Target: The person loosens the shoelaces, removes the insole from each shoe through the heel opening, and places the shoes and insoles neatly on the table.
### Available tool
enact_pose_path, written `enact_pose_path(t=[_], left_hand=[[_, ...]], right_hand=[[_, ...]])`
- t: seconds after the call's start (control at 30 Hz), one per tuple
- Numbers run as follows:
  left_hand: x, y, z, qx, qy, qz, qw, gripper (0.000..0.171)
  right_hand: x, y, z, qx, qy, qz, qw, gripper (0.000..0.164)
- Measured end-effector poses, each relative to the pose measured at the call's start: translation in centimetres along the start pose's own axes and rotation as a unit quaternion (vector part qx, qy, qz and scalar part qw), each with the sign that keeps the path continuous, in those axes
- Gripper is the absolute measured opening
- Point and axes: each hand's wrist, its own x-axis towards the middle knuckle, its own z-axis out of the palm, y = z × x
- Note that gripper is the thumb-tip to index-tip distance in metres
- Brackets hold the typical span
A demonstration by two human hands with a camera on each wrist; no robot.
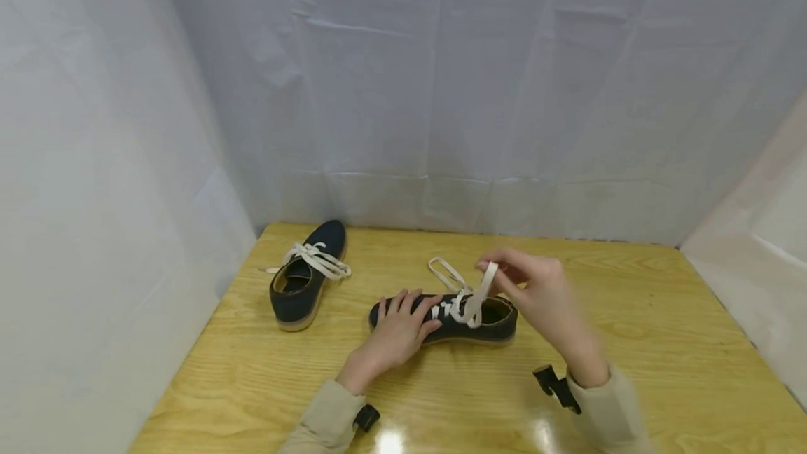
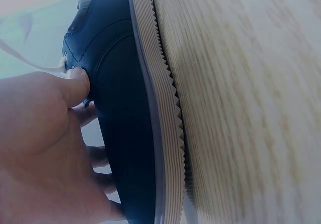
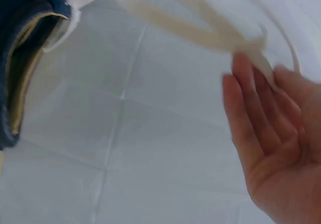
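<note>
A dark navy shoe with white laces and a ridged tan sole lies across the table, toe to the left. Over its toe and front rests my left hand, fingers spread, the thumb by the laces. My right hand is raised above the shoe's heel end and pinches a white shoelace between thumb and fingertips. In the right wrist view the lace runs blurred from the shoe to those fingers. Another lace loop lies behind the shoe.
A second navy shoe stands at the table's left, toe pointing away, its white laces loose over it. The wooden table ends at white sheets behind and on both sides. A black strap piece sits by my right cuff.
</note>
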Motion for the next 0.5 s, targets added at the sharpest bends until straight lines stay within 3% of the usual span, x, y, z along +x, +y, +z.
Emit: enact_pose_path(t=[0.07, 0.13, 0.23, 0.33, 0.5], left_hand=[[0.0, 0.0, 0.0, 0.002, -0.003, -0.002, 1.0000, 0.049], [0.0, -0.1, 0.1, 0.004, -0.009, -0.005, 0.9999, 0.049], [0.0, 0.0, 0.0, 0.006, -0.013, -0.006, 0.9999, 0.047], [0.0, 0.0, -0.1, 0.010, -0.015, -0.007, 0.9998, 0.047], [-0.1, 0.1, -0.2, 0.012, -0.012, -0.006, 0.9998, 0.047]], right_hand=[[-0.2, 0.3, 0.7, 0.013, -0.089, 0.029, 0.996, 0.015], [-0.3, 0.7, 1.3, 0.009, -0.169, 0.051, 0.984, 0.014], [-0.5, 1.5, 2.0, -0.012, -0.249, 0.054, 0.967, 0.016], [-0.7, 2.3, 2.7, -0.040, -0.271, 0.036, 0.961, 0.021], [-0.9, 3.2, 4.1, -0.104, -0.234, 0.040, 0.966, 0.015]])
